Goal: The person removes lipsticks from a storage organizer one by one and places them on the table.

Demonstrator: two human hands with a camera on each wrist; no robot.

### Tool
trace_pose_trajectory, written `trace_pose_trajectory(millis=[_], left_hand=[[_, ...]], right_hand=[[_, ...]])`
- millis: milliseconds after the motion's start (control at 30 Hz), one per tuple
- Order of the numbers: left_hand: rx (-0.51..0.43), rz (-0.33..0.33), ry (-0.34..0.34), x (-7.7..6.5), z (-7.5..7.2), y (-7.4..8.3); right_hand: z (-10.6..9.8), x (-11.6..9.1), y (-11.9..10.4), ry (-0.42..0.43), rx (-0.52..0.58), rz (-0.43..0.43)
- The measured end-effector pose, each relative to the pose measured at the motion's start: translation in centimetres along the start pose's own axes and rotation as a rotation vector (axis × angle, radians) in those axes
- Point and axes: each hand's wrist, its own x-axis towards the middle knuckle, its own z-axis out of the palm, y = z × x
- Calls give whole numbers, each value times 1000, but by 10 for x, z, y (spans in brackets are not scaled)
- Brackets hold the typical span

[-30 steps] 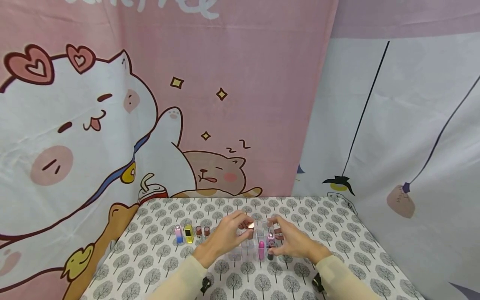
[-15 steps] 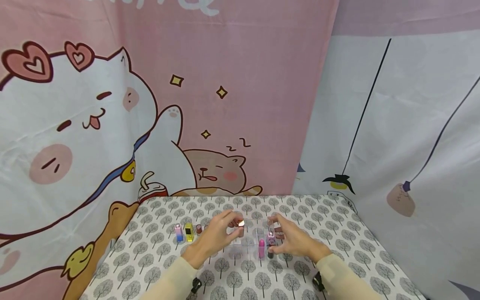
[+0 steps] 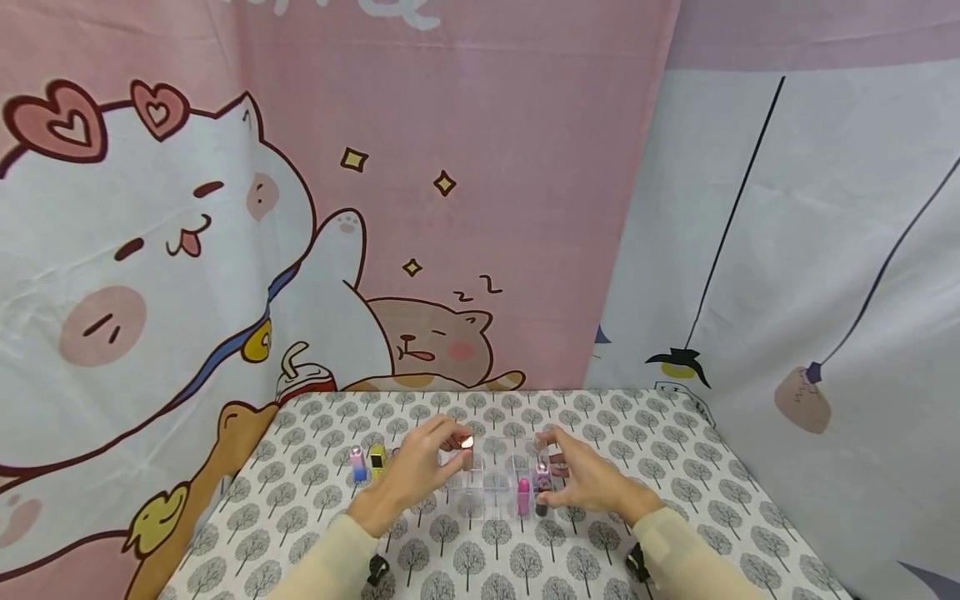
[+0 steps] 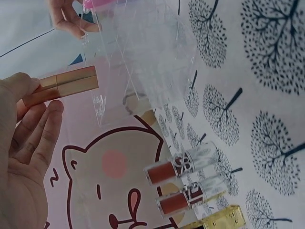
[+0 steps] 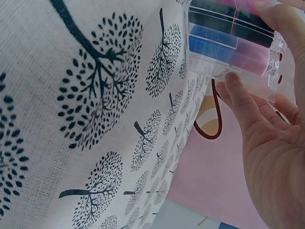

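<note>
My left hand (image 3: pixel 420 462) pinches a gold lipstick tube (image 4: pixel 64 86) between thumb and fingers, holding it above the left end of a clear divided organizer (image 3: pixel 491 487). In the left wrist view the tube lies almost level and apart from the organizer's wall. At the other end, my right hand (image 3: pixel 588 475) grips the organizer's side, thumb at the near edge and fingers at the far edge. A bright pink lipstick (image 3: pixel 522 497) stands in a compartment near that hand. Beside it, the right wrist view shows a blue-and-pink tube (image 5: pixel 224 47) and a dark tube (image 5: pixel 228 19) inside.
Left of the organizer stand a pink-and-blue lipstick (image 3: pixel 357 464) and a yellow-gold tube (image 3: pixel 378 460). Two clear-based lip gloss tubes (image 4: pixel 176 167) with brownish-red parts are mostly behind my left hand in the head view. A tree-print cloth (image 3: pixel 468 562) covers the table, and a cartoon curtain (image 3: pixel 525 208) hangs behind.
My left hand has moved left with the gold lipstick tube, from over the organizer's middle to its left end. My right hand keeps its grip in the same place.
</note>
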Motion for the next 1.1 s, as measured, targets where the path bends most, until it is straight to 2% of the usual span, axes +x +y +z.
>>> trace_pose_trajectory(millis=[500, 800, 1100], left_hand=[[3, 45, 38, -9, -18, -12], [-16, 3, 9, -19, -37, -15], [6, 27, 31, -33, -43, -29]], right_hand=[[-1, 0, -2, -1, -5, 5], [0, -1, -1, 2, 21, 2], [1, 0, 0, 2, 14, 3]])
